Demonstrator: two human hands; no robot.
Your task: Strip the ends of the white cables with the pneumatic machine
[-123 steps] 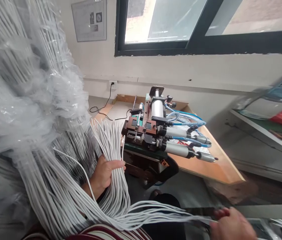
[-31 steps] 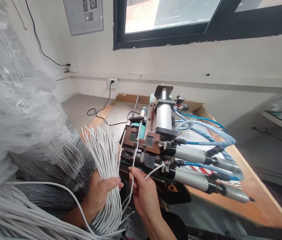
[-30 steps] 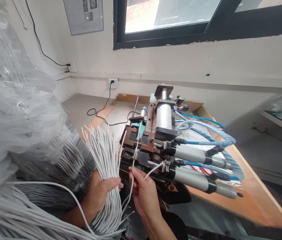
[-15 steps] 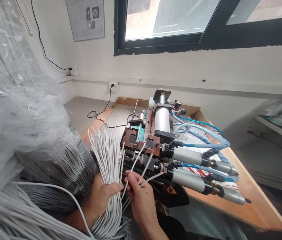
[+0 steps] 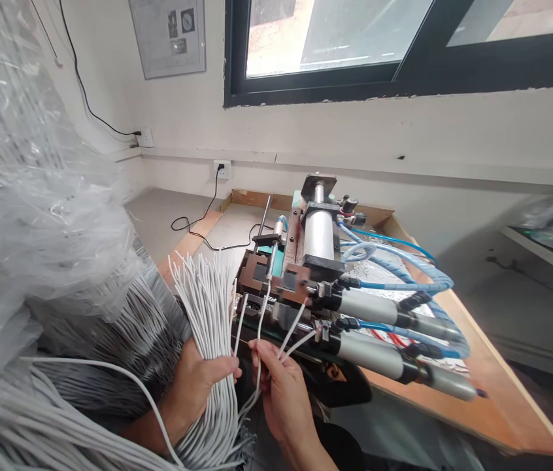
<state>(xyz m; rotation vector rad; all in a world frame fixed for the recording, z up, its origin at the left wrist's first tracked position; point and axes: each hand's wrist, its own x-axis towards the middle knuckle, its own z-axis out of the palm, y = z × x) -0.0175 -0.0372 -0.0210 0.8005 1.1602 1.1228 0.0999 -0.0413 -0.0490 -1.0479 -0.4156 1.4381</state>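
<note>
The right hand (image 5: 281,386), at bottom centre of the frame, points up and slightly left, its thumb and index finger pinching a white cable (image 5: 262,317) that runs up into the machine (image 5: 255,273). Two spare strands (image 5: 292,331) also stick up from this hand, slanting right across the machine's front edge. Left of it, the left hand (image 5: 198,379) is closed around a cable bundle (image 5: 208,307), thumb across the front, with the cut ends fanning upward. A loose cable (image 5: 146,386) crosses in front of the left forearm, partly covering it. Silver cylinders (image 5: 372,307) extend to the right, with blue hoses (image 5: 399,285) looping above them. Plastic wrapping (image 5: 46,229) around more cables fills the left of the frame. A window (image 5: 325,39) is at upper centre.
</note>
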